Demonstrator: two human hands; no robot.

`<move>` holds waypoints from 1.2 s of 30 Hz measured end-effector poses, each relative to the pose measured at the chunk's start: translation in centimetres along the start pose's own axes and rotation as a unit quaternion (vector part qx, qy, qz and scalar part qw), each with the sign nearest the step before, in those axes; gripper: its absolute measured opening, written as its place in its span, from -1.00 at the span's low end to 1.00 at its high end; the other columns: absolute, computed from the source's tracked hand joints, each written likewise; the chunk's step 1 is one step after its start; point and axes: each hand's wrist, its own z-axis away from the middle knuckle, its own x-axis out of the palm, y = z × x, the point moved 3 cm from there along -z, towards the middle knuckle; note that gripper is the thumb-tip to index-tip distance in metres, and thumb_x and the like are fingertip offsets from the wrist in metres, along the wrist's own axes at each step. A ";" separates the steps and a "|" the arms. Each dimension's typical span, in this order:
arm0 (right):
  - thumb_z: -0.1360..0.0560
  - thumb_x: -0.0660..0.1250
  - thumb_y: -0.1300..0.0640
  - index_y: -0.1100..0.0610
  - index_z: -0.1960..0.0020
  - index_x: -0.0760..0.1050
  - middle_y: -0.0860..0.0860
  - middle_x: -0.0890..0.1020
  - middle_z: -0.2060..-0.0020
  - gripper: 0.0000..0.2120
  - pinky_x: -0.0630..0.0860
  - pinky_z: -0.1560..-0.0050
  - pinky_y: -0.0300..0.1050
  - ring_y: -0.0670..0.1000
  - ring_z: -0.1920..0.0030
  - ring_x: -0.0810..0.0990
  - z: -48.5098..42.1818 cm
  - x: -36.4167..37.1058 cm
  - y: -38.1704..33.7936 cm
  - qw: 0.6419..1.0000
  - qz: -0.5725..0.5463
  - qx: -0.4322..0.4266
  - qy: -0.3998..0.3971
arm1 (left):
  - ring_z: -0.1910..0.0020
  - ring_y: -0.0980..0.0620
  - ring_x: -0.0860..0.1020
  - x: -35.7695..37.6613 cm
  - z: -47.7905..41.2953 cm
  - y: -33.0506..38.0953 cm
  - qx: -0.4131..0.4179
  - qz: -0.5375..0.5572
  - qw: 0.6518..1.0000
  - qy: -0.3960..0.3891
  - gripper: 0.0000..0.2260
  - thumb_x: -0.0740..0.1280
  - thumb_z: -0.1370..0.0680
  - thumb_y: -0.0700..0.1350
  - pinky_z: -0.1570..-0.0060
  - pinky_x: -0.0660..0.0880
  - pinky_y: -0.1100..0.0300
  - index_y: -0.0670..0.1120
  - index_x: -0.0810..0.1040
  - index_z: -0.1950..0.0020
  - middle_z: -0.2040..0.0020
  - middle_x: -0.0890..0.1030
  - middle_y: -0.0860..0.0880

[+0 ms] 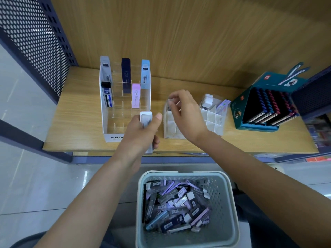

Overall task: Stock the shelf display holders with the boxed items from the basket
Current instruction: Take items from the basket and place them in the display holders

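The left hand (141,136) has its fingers wrapped round a pale box (146,119), long axis near to far, just short of the clear holder (105,113). The right hand (186,113) hovers curled over the white grid holder (171,126); I cannot tell whether it grips anything. More boxes lie in the basket (140,194).

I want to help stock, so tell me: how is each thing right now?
Left hand: grips a white box.
Right hand: fingers pinch a small pale item.
Clear holder: five boxes upright, front slots empty.
White grid holder: mostly empty.
Basket: full of boxes.
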 end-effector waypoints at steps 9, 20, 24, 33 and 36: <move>-0.45 0.43 0.13 0.04 -0.32 0.42 -0.06 0.45 0.02 -0.54 0.39 0.27 -0.44 -0.13 0.33 0.54 5.5 -1.0 -4.7 0.969 -0.141 0.038 -0.200 | 0.45 -0.02 0.41 0.6 0.8 0.7 -0.109 0.097 0.989 -0.021 -0.50 0.00 -0.59 0.25 0.35 0.41 0.14 -0.10 0.50 0.19 0.44 0.46 -0.07; -0.39 0.49 0.21 0.03 0.03 0.41 -0.11 0.55 0.22 -0.71 0.51 0.12 -0.26 -0.14 0.22 0.55 6.0 -1.0 -4.7 0.946 -0.186 0.160 -0.213 | 0.41 -0.02 0.42 1.4 0.4 -1.3 -0.114 0.075 0.991 0.014 -0.75 0.08 -0.65 -0.06 0.43 0.34 0.15 -0.20 0.34 -0.22 0.26 0.46 -0.13; -0.42 0.44 0.15 0.08 -0.17 0.35 -0.08 0.49 0.14 -0.60 0.42 0.20 -0.36 -0.12 0.19 0.49 6.1 -0.5 -5.2 0.960 -0.149 0.164 -0.170 | 0.38 0.01 0.41 1.1 0.0 -1.0 -0.058 0.132 0.988 0.049 -0.87 0.12 -0.63 -0.20 0.50 0.38 0.21 -0.17 0.32 -0.16 0.26 0.42 -0.10; -0.53 0.31 0.22 0.26 -0.05 0.41 0.06 0.56 0.26 -0.85 0.61 0.23 -0.26 -0.11 0.37 0.61 7.4 0.9 -4.7 0.848 -0.399 0.300 -0.177 | 0.16 0.06 0.47 0.0 -0.1 0.1 0.043 0.144 0.984 0.093 -0.84 0.23 -0.60 -0.15 0.22 0.43 0.20 -0.08 0.37 -0.18 0.11 0.47 0.00; -0.53 0.30 0.27 0.34 -0.11 0.46 0.09 0.57 0.24 -0.80 0.60 0.21 -0.29 -0.13 0.35 0.63 6.5 -0.1 -3.1 0.863 -0.405 0.282 -0.106 | 0.27 0.07 0.46 0.0 -0.3 0.0 0.030 0.139 0.987 0.080 -0.91 0.24 -0.60 -0.09 0.23 0.43 0.18 -0.05 0.37 -0.07 0.20 0.46 0.01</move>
